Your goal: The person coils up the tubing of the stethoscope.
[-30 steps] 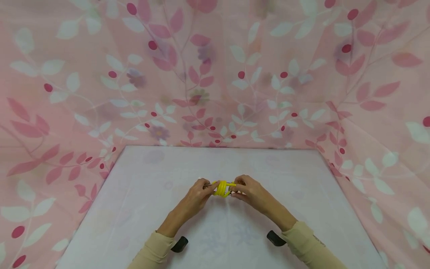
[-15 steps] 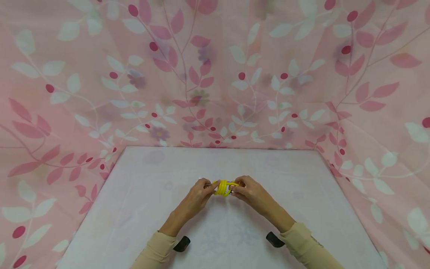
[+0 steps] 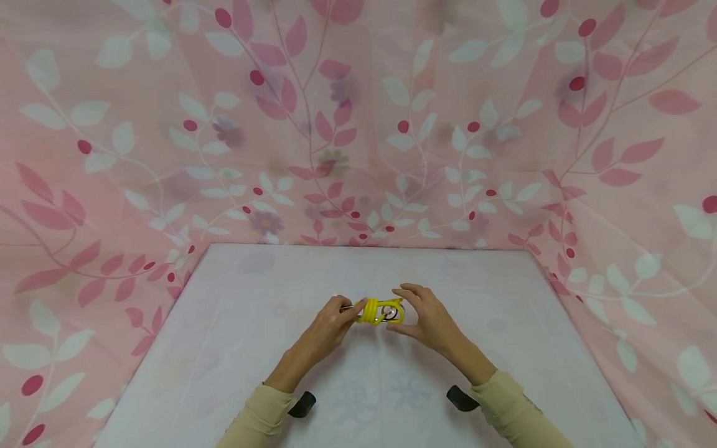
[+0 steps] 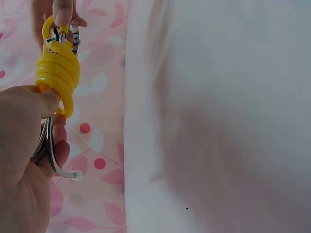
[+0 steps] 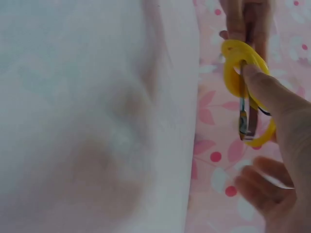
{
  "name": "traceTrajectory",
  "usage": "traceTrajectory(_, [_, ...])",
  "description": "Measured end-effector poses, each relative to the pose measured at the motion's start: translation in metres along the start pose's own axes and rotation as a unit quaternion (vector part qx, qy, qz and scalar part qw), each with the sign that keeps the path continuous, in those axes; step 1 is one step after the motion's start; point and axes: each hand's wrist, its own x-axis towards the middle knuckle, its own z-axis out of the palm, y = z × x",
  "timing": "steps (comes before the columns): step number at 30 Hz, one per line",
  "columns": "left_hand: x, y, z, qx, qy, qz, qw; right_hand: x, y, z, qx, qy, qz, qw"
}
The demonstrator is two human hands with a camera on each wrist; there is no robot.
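A stethoscope (image 3: 371,311) with its yellow tube wound in several turns is held up over the middle of the table. My left hand (image 3: 330,323) grips its left end, with the thumb against the yellow coil (image 4: 58,70) and the fingers curled behind the metal ear tubes (image 4: 50,145). A white ear tip (image 4: 77,175) sticks out below those fingers. At the right end, the round silver chest piece (image 3: 389,312) lies inside a loop of the tube. My right hand (image 3: 428,317) is spread around this end, thumb below and fingers above; its thumb overlaps the loop in the right wrist view.
A white cloth covers the table (image 3: 269,267). Pink floral fabric (image 3: 358,124) rises behind and at both sides. A dark wrist-worn piece (image 3: 302,404) shows beside the left cuff, and another dark piece (image 3: 462,398) beside the right cuff.
My right hand has let go of the stethoscope's right end and its fingers have spread apart, uncovering the chest piece and the tube loop. The left hand keeps its hold in nearly the same place.
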Motion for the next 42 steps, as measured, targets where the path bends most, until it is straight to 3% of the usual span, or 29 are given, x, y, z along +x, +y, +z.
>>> traceTrajectory(3, [-0.001,0.000,0.002,0.010,0.002,0.005,0.9999,-0.001,0.003,0.000,0.045,-0.039,0.045,0.9972])
traceTrajectory(8, [-0.002,0.002,0.006,0.020,-0.011,-0.002,0.9997,-0.002,0.006,0.002,0.078,-0.053,0.055,0.9940])
traceTrajectory(16, [-0.003,0.009,0.004,0.025,-0.115,-0.087,0.9892,-0.005,0.011,0.006,0.067,-0.020,0.039,0.9968])
traceTrajectory(21, [-0.002,0.008,0.003,-0.023,-0.176,-0.130,0.9756,-0.008,0.017,0.009,0.071,-0.018,0.026,0.9970])
traceTrajectory(24, [-0.002,0.004,0.002,-0.056,-0.192,-0.142,0.9695,-0.009,0.021,0.009,0.076,-0.019,0.014,0.9968])
traceTrajectory(27, [-0.002,-0.003,0.004,-0.044,-0.183,-0.126,0.9740,-0.011,0.024,0.010,0.084,-0.017,0.006,0.9963])
traceTrajectory(31, [-0.001,-0.015,0.009,0.000,-0.136,-0.078,0.9877,-0.015,0.030,0.012,0.092,-0.012,0.007,0.9956])
traceTrajectory(34, [0.001,-0.023,0.014,0.020,-0.112,-0.057,0.9919,-0.016,0.035,0.016,0.096,-0.012,0.009,0.9953])
traceTrajectory(38, [0.004,-0.029,0.020,0.052,-0.095,-0.062,0.9921,-0.016,0.039,0.020,0.085,-0.015,0.028,0.9959])
traceTrajectory(42, [0.014,-0.035,0.024,0.084,-0.074,-0.079,0.9905,-0.011,0.045,0.026,0.034,-0.014,0.054,0.9979])
